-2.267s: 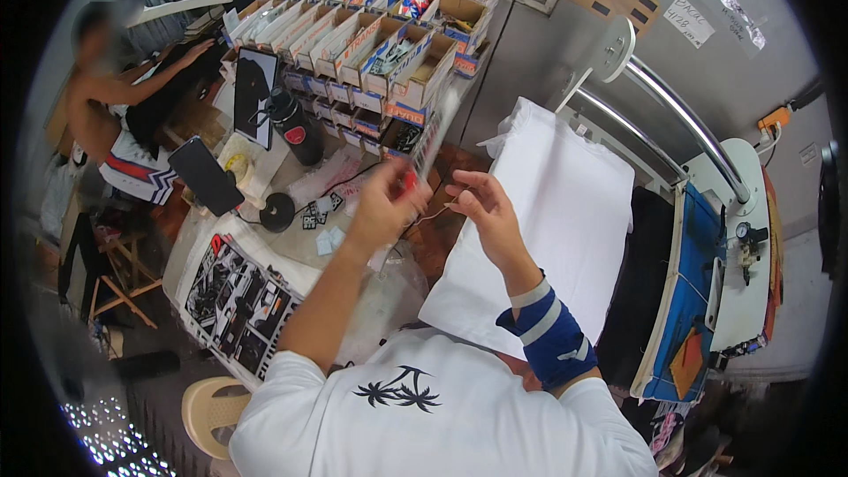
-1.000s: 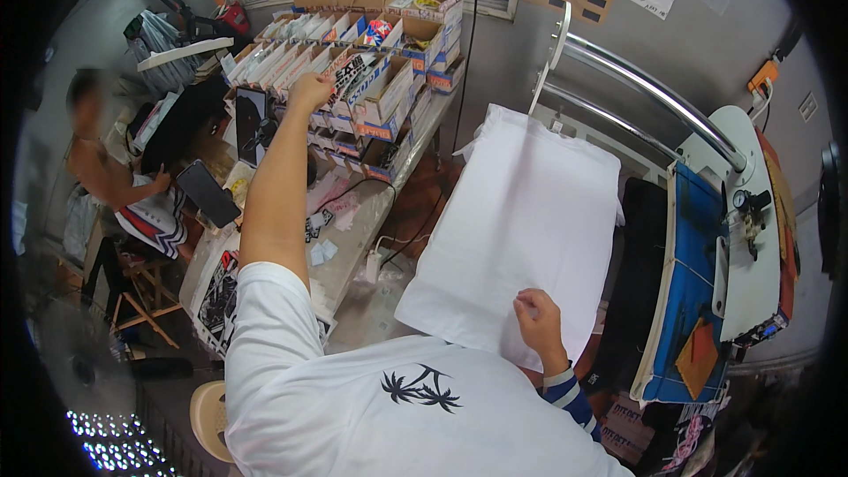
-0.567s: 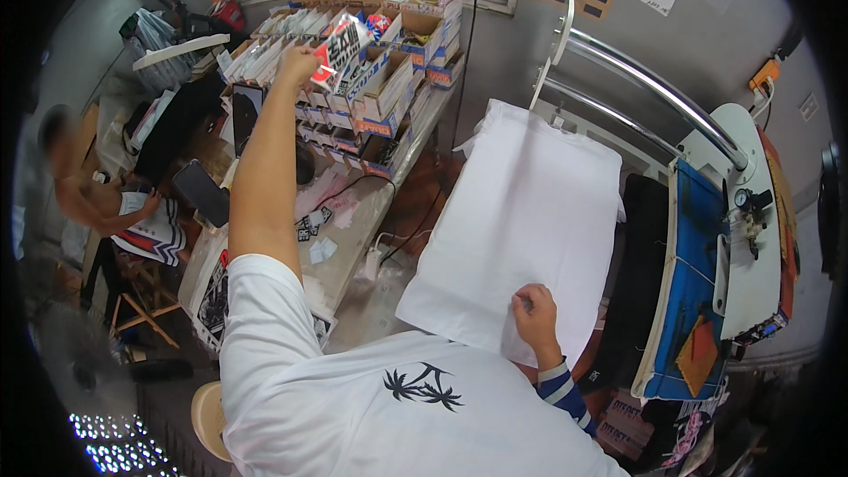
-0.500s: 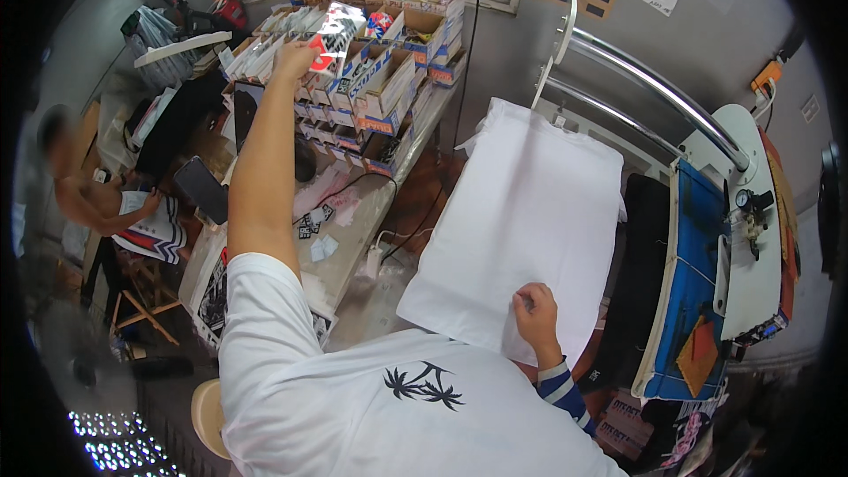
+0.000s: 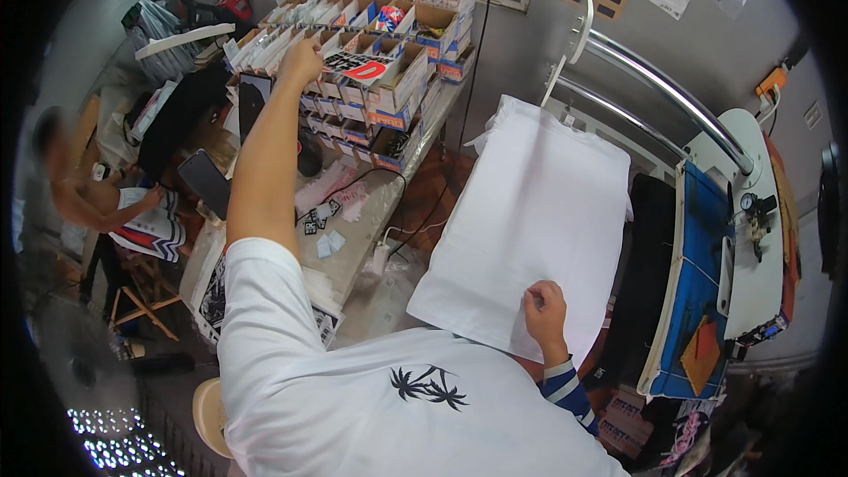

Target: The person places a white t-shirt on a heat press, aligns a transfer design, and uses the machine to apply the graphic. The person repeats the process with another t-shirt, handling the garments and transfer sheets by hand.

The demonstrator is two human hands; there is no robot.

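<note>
Head view: the left hand (image 5: 302, 60) is stretched up toward the upper left of the frame, its grip closed on the near edge of a flat printed sheet (image 5: 364, 66) with a red shape on dark and white. That sheet lies across the top of a rack of small cardboard bins (image 5: 389, 93) that climbs in rows toward the top centre. The right hand (image 5: 545, 312) sits at lower centre-right with its fingers curled, resting on the near edge of a white T-shirt (image 5: 534, 221); whether it pinches the cloth or only presses on it I cannot tell. The shirt is spread flat over a press platen, its collar end toward the top centre of the frame. A chrome bar (image 5: 658, 88) arcs above it at upper right, and a blue pad (image 5: 698, 274) stands just right of a black garment (image 5: 645, 274) beside the shirt. Below the bins, a tabletop (image 5: 349, 252) at centre left carries small paper pieces and a black cable. Another person (image 5: 106, 203) sits at far left.
</note>
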